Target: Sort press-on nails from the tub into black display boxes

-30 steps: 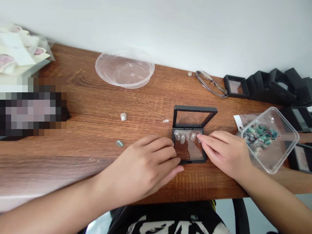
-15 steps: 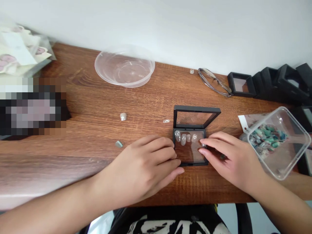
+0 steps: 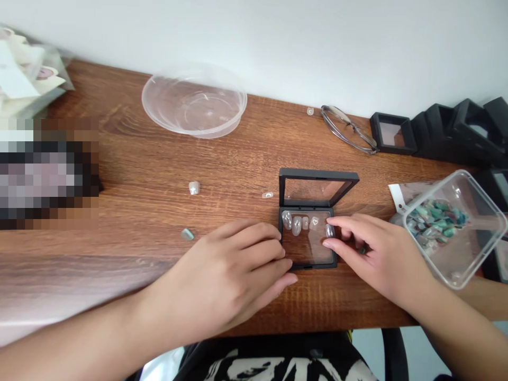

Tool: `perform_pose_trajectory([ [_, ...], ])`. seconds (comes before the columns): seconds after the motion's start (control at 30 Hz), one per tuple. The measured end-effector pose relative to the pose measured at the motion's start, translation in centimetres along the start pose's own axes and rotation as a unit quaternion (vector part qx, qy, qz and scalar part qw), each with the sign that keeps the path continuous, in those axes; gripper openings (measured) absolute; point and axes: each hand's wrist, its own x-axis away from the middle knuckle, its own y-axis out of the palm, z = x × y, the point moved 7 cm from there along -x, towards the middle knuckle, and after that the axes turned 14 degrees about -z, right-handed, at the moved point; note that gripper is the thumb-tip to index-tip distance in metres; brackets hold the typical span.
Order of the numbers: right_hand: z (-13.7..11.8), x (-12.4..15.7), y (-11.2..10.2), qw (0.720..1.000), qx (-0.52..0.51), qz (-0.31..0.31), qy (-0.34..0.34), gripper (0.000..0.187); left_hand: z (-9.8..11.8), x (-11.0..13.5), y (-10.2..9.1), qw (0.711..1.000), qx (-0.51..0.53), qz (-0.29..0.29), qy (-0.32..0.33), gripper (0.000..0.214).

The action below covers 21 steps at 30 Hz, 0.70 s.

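Note:
A black-framed display box (image 3: 308, 268) lies unfolded on the desk, its windowed lid (image 3: 318, 173) raised at the back. Along the upper part of its clear film lie several translucent press-on nails (image 3: 297, 226), one with a heart. My left hand (image 3: 238, 270) grips the box's left edge with bent fingers, the thumb near the front corner. At the right side, my right hand (image 3: 377, 251) has thumb and index fingertip parted around the rightmost press-on nail (image 3: 329, 230), which rests on the film. Whether the fingertips still touch that nail is unclear.
Loose nails lie left of the box, one whitish (image 3: 194, 188), one greenish (image 3: 188, 234). A clear round tub (image 3: 154, 119) and glasses (image 3: 349, 129) are near the wall. On the right are a clear container (image 3: 460, 283) of greenish pieces and several black boxes (image 3: 392, 132).
My right thumb and index finger have spread slightly, showing more of the rightmost nail. My left hand keeps its place at the box. The camera view has shifted a little.

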Motion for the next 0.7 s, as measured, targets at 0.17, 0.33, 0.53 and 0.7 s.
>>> perform_pose_trajectory([
  [0.17,0.08,-0.45,0.07,1.000,0.005,0.025,0.001,0.026,0.08,-0.08,-0.03,1.000,0.002,0.001,0.007,0.022],
  [0.33,-0.03,-0.87,0.00,0.999,-0.006,0.042,-0.001,0.031,0.28,-0.01,-0.12,1.000,-0.006,0.003,0.014,0.022],
  [0.53,0.10,-0.53,-0.08,1.000,-0.004,0.014,-0.008,0.034,0.19,0.01,-0.11,1.000,-0.003,-0.007,0.011,0.020],
  [0.7,0.20,-0.49,0.16,1.000,-0.018,0.002,-0.009,0.029,0.04,0.01,-0.15,1.000,0.002,-0.017,0.012,0.020],
])
